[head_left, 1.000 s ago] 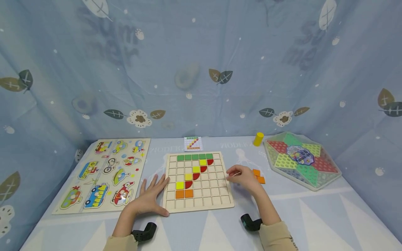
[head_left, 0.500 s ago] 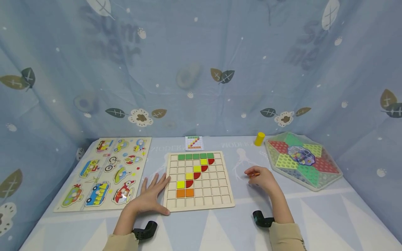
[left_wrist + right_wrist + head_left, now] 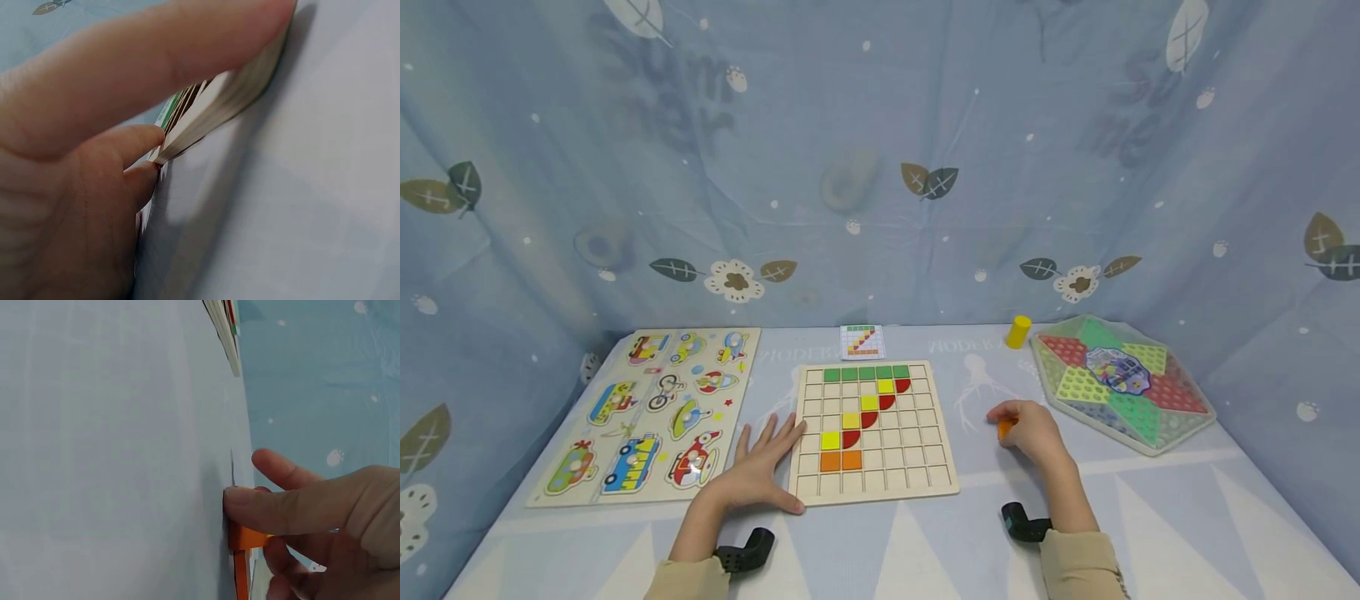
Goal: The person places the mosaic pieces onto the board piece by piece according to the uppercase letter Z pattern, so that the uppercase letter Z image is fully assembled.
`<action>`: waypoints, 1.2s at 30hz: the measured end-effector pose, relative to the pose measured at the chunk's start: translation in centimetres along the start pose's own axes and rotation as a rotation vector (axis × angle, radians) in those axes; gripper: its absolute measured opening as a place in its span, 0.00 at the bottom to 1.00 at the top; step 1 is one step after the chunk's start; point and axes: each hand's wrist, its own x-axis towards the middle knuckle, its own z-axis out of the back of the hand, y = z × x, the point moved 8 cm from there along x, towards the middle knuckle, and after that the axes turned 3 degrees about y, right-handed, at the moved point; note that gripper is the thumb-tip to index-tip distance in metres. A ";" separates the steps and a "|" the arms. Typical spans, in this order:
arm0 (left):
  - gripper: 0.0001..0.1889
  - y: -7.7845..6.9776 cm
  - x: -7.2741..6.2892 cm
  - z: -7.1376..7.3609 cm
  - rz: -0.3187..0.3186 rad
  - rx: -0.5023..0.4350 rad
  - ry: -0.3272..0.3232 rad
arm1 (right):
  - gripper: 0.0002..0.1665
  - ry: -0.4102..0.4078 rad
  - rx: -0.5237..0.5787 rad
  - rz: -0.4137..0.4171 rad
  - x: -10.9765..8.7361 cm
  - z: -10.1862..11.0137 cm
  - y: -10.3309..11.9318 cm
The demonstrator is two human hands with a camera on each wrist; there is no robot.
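A square wooden grid board (image 3: 917,479) lies flat on the table, carrying a row of green squares (image 3: 867,373), a diagonal of yellow squares (image 3: 850,422) with red quarter-round pieces (image 3: 869,420), and two orange squares (image 3: 841,461). Along the board's left edge rests my left hand (image 3: 758,477), fingers spread, thumb at the near corner. To the right of the board, my right hand (image 3: 1032,432) pinches an orange square tile (image 3: 1005,428) close to the tabletop. In the right wrist view the thumb presses that tile (image 3: 247,537), and another orange tile (image 3: 241,575) shows edge-on below it.
A small pattern card (image 3: 862,342) lies behind the board. At left is a vehicle puzzle board (image 3: 655,425). A yellow cylinder (image 3: 1018,332) and a hexagonal game box (image 3: 1120,383) stand at the back right, before a blue curtain (image 3: 880,167).
My right hand has moved right, from the board's right edge to the loose orange tiles, which it now covers. An orange tile shows between its fingers. The left hand stays put.
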 end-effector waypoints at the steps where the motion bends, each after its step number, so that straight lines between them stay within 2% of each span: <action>1: 0.63 0.0 0.0 0.0 -0.002 -0.001 0.000 | 0.18 0.001 -0.003 0.002 0.0 0.0 0.0; 7: 0.63 0.0 0.0 0.0 -0.004 -0.002 -0.005 | 0.16 -0.004 0.037 0.001 0.1 0.0 0.6; 12: 0.64 0.2 0.0 0.0 -0.003 -0.004 -0.012 | 0.18 0.005 0.143 0.018 -0.3 -0.9 2.9; 15: 0.64 0.2 0.1 0.0 -0.001 -0.002 -0.009 | 0.16 0.033 0.202 0.037 -0.7 -2.1 4.6; 23: 0.63 0.2 0.0 0.0 0.002 -0.005 -0.002 | 0.08 0.175 0.343 0.171 -1.6 -6.8 9.5; 28: 0.64 0.3 0.1 -0.1 -0.001 -0.006 -0.007 | 0.04 0.255 0.316 0.228 -1.9 -9.1 11.6; 36: 0.64 0.4 0.2 -0.1 0.002 0.003 -0.005 | 0.05 0.238 0.173 0.284 -1.9 -11.1 13.3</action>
